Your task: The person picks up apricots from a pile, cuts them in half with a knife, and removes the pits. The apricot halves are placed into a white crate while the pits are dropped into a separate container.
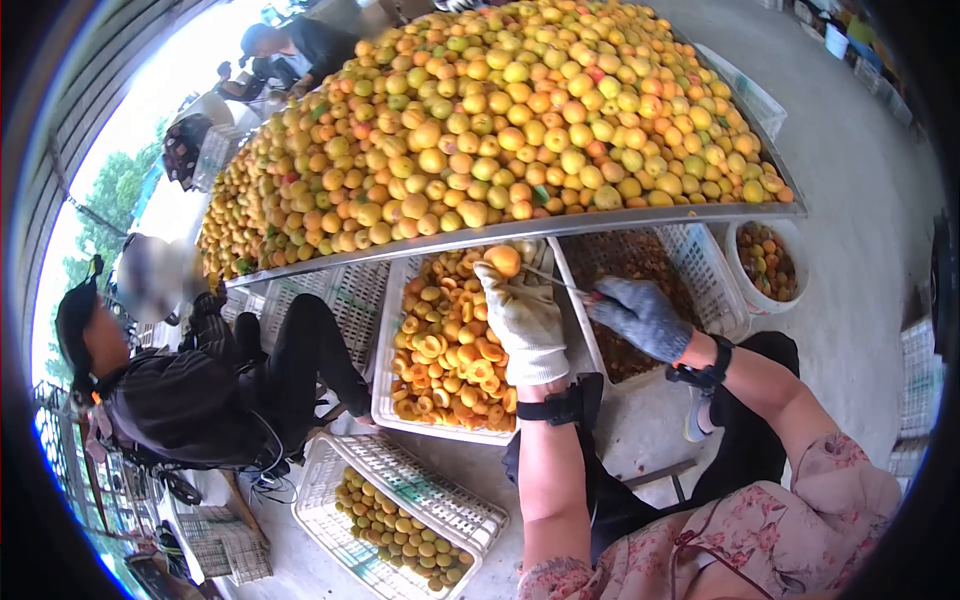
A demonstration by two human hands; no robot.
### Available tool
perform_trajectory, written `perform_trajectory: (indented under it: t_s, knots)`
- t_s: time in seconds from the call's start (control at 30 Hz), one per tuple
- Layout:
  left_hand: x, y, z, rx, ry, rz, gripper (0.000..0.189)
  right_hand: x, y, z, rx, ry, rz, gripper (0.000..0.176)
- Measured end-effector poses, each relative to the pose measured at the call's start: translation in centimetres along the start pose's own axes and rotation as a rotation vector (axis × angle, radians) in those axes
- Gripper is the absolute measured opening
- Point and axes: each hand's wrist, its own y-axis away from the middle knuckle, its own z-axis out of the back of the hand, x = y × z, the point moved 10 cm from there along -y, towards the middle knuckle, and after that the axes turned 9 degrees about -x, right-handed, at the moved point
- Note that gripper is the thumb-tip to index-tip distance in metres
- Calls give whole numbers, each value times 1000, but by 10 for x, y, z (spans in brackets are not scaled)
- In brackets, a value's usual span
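Note:
A whole apricot point(502, 261) sits in the fingers of my left hand point(525, 318), which wears a white glove. My right hand point(641, 318), in a grey glove, is closed around a slim tool point(556, 281) with a thin metal shaft and a bit of red at the grip. The shaft points left toward the apricot. Below my left hand stands a white crate point(384, 385) full of halved orange apricots point(450, 345). Beneath my right hand, another white crate point(718, 275) holds brownish pits or scraps point(630, 350).
A metal-edged table point(520, 225) heaped with whole apricots point(480, 130) spans the front. A white bucket point(768, 268) of fruit stands at right. At lower left is a crate point(480, 520) with greenish fruit. A person point(190, 400) sits close by on the left; another person point(300, 50) is farther back.

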Motion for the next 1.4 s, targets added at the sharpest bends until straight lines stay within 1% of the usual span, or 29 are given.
perform_trajectory:
  t_s: [0.03, 0.07, 0.13, 0.17, 0.2, 0.27, 0.33, 0.37, 0.47, 0.53, 0.57, 0.63, 0.73, 0.77, 0.8, 0.87, 0.93, 0.97, 1.0, 1.03, 1.07, 1.1, 1.13, 1.2, 1.23, 1.27, 1.33, 1.37, 1.4]
  knots:
    - [-9, -5, 13, -14, -53, -44, 46, 6, -1, 9, -42, -74, 27, 20]
    - [-15, -1, 4, 25, -92, -78, 45, -4, -4, 14, -87, -180, -118, 16]
    - [-31, 25, -15, 61, -1025, -516, 41, -32, -7, 10, -203, -796, -445, 18]
    - [-23, 34, -15, 16, -744, -375, 41, -32, -11, 11, -184, -779, -498, 23]
    - [-10, 33, -16, 63, -936, -393, 39, -42, -11, 8, -119, -601, -687, 23]
    - [5, 43, -32, 178, -1095, -508, 30, -37, -33, -2, -237, -802, -429, 23]
    - [-13, 55, -48, 217, -1281, -856, 27, -37, -38, -13, -228, -815, -448, 21]
    - [-23, 62, -54, 198, -1312, -937, 25, -41, -37, -20, -233, -849, -485, 21]
    - [-35, 67, -59, 173, -1293, -875, 25, -39, -35, -32, -238, -874, -532, 20]
    - [-40, 73, -59, 146, -1318, -980, 24, -33, -36, -40, -258, -859, -596, 18]
    - [-41, 66, -50, 52, -1331, -891, 23, -27, -39, -43, -256, -859, -596, 18]
    - [-39, 56, -25, -118, -1221, -650, 25, 2, -50, -36, -222, -531, -307, 17]
    - [-40, 52, -4, -212, -1039, -477, 27, 44, -54, -30, -291, -100, 25, 18]
    - [-42, 51, -2, -211, -1026, -462, 28, 55, -55, -31, -287, 23, 150, 19]
    - [-47, 52, -4, -194, -1031, -650, 32, 57, -55, -32, -293, 149, 171, 22]
    - [-43, 47, 16, -322, -908, -619, 33, 57, -54, -41, -168, 361, 171, 33]
    - [-10, 14, 42, -128, -521, -338, 25, 63, -55, -46, -97, 384, 195, 36]
    - [-10, 18, 23, 2, -452, -299, 24, 75, -56, -46, -117, 445, 294, 35]
    - [6, 20, 13, 39, -112, 20, 25, 88, -54, -46, -131, 501, 390, 35]
    - [5, 22, -1, 68, -85, 92, 27, 90, -57, -42, -102, 431, 347, 34]
    - [-12, 32, -7, 28, -254, 1, 33, 89, -61, -37, -81, 361, 310, 33]
    - [-5, 30, -11, 208, -93, 155, 36, 61, -68, -32, -46, 2, 36, 23]
    - [2, 32, -15, 386, 76, 300, 40, 50, -74, -25, -221, -554, 24, 14]
    - [-9, 40, -20, 174, -11, 200, 44, 60, -74, 4, -354, -436, 87, 20]
    - [-13, 39, -21, 209, -44, 138, 45, 38, -70, -14, -200, -880, -314, 29]
    - [-13, 39, -22, 222, -79, 128, 48, 37, -74, -9, -280, -874, -291, 35]
    - [-11, 41, -19, 178, -162, 116, 52, 36, -71, -25, -142, -1180, -506, 38]
    - [-7, 43, -14, 110, -205, 124, 53, 38, -73, -25, -155, -1212, -452, 38]
    - [-2, 41, -14, 113, -208, 136, 53, 42, -72, -26, -163, -1279, -523, 35]
